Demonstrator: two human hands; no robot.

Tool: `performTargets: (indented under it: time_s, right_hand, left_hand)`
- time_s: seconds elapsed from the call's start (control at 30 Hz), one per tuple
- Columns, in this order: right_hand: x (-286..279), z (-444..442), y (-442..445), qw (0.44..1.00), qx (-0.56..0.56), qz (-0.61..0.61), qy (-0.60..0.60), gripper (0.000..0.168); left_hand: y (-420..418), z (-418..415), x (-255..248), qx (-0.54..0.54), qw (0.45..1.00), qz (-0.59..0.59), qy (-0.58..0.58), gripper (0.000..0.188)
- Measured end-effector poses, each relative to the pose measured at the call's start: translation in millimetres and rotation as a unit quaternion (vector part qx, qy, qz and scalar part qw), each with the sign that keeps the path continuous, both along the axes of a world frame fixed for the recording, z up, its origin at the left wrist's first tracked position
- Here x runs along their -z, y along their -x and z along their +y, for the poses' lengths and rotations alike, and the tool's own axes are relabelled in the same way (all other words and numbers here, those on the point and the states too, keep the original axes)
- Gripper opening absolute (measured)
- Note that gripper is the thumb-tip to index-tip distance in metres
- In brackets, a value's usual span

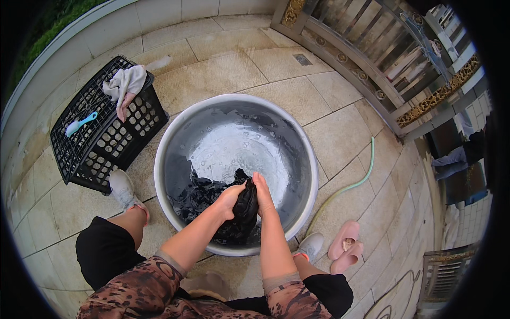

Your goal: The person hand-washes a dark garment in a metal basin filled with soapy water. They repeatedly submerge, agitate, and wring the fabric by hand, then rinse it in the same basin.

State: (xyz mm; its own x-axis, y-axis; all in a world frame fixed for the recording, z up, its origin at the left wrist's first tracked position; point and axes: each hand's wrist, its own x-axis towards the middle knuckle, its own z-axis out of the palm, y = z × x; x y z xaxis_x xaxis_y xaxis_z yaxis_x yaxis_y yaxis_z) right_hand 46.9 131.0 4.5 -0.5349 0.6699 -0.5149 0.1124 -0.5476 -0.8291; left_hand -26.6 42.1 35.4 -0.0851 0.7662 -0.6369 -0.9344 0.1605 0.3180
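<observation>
A large round metal basin (162,195) stands on the paving between my feet, with water and dark wet cloth in it. My left hand (230,199) and my right hand (263,195) press a bunched black cloth (246,205) between them over the near half of the basin. Some of that cloth hangs down toward the water. More black fabric (199,195) lies in the water to the left of my hands. Bubbles (247,135) float on the surface toward the far side. The palms and part of the fingers are hidden by the cloth.
At the left, an upturned black plastic crate (115,139) carries a light cloth (126,83) and a blue-handled brush (81,123). To the right lie a green hose (342,189) and pink slippers (346,245). A metal gate (358,52) borders the far right; a drain cover (302,60) is near it.
</observation>
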Motion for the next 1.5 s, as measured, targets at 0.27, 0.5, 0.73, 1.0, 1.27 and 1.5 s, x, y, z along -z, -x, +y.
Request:
performTargets:
  time_s: [0.27,0.5,0.73,1.0,1.27,1.5]
  right_hand:
    - [-39,-48,18,0.957,-0.050,-0.008,-0.287,0.023]
    - [-35,-31,20,0.967,0.051,0.063,-0.242,0.040]
    - [-65,-66,23,0.956,-0.029,0.019,-0.290,0.033]
    - [-56,-16,22,0.942,0.238,-0.008,-0.235,0.017]
    - [-28,12,1,0.997,-0.023,-0.023,-0.069,0.032]
    - [-48,15,-12,0.946,-0.138,0.248,0.156,0.025]
  left_hand:
    - [54,-3,8,-0.074,0.950,0.303,0.031,0.025]
    - [21,10,-7,-0.172,0.976,0.115,-0.070,0.015]
    - [50,13,25,-0.207,0.920,0.323,-0.084,0.025]
    - [3,-8,8,0.037,0.989,0.005,-0.143,0.059]
    - [-4,-11,1,0.167,0.977,0.099,-0.089,0.047]
    - [-9,-11,-14,0.198,0.977,0.060,-0.060,0.048]
